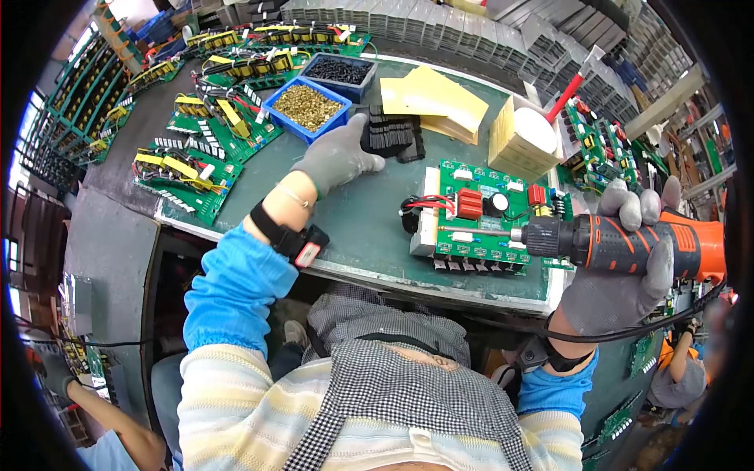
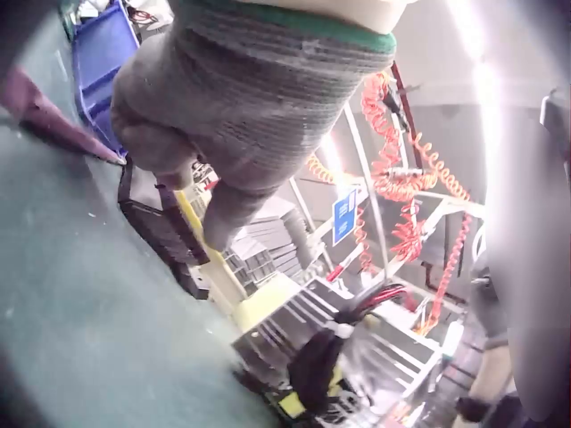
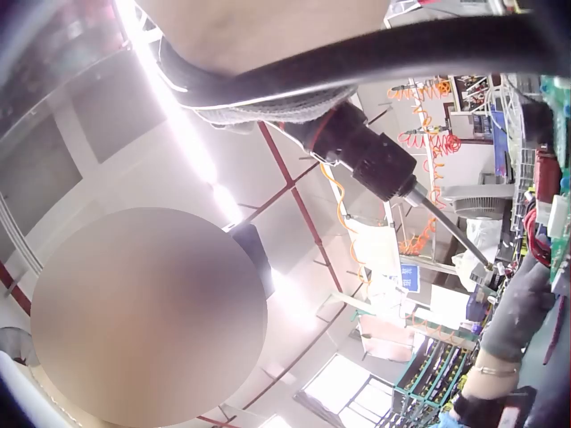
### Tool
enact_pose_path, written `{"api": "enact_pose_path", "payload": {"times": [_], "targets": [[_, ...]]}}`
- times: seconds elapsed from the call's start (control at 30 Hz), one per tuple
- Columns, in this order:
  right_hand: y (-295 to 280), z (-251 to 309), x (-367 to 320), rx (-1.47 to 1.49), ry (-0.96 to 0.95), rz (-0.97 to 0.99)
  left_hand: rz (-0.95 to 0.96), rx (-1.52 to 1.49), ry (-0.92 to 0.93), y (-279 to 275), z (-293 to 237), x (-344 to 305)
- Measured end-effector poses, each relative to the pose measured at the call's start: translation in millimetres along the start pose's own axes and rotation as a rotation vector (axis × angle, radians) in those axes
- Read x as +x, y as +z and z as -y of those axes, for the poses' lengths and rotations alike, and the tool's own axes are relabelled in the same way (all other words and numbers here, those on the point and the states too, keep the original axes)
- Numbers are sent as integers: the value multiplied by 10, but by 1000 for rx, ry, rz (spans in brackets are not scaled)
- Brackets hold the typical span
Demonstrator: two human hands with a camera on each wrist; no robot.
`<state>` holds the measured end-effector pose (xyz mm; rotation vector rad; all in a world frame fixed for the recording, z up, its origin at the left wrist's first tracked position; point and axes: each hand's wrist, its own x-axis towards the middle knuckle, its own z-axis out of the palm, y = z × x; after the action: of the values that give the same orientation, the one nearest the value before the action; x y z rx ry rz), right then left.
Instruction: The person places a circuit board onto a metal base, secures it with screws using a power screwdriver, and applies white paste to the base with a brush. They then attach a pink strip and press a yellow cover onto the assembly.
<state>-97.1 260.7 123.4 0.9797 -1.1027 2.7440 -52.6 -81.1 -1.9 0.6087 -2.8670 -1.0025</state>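
In a grey glove, my right hand [image 1: 609,298] grips an orange-and-black power screwdriver [image 1: 640,242]. Its long bit [image 1: 481,231] points left across a green circuit board [image 1: 491,206], the tip near the pale metal plate [image 1: 426,212] along the board's left side. Red and black parts stand on that board. My gloved left hand [image 1: 336,157] reaches over the bench beside a stack of black pads [image 1: 389,132], its thumb stretched toward them. In the left wrist view its fingers [image 2: 234,214] hang loosely over the black pads [image 2: 161,218].
A blue bin of brass-coloured screws [image 1: 308,108] and a bin of black parts [image 1: 339,71] stand beyond the left hand. Yellow sheets [image 1: 432,98] and a cardboard box [image 1: 522,141] sit behind the board. More circuit boards [image 1: 188,180] lie at left. A black cable [image 1: 620,336] trails under the right wrist.
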Motion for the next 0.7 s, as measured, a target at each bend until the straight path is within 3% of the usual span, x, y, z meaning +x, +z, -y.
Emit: {"api": "enact_pose_path", "payload": {"times": [0.07,0.17,0.27,0.57,0.7], "targets": [[7,33,-1,-31,-10,-14,60,216,-22,-17,-58,82],[-11,45,7,-46,-42,10,44,300,-71,-61,-139,73],[-14,44,6,-55,-30,-22,-18,225,-19,-57,-55,27],[-7,25,-7,3,-10,-8,121,208,-15,-218,-35,-473],[-9,26,-25,12,9,-15,31,89,95,-229,121,-654]]}}
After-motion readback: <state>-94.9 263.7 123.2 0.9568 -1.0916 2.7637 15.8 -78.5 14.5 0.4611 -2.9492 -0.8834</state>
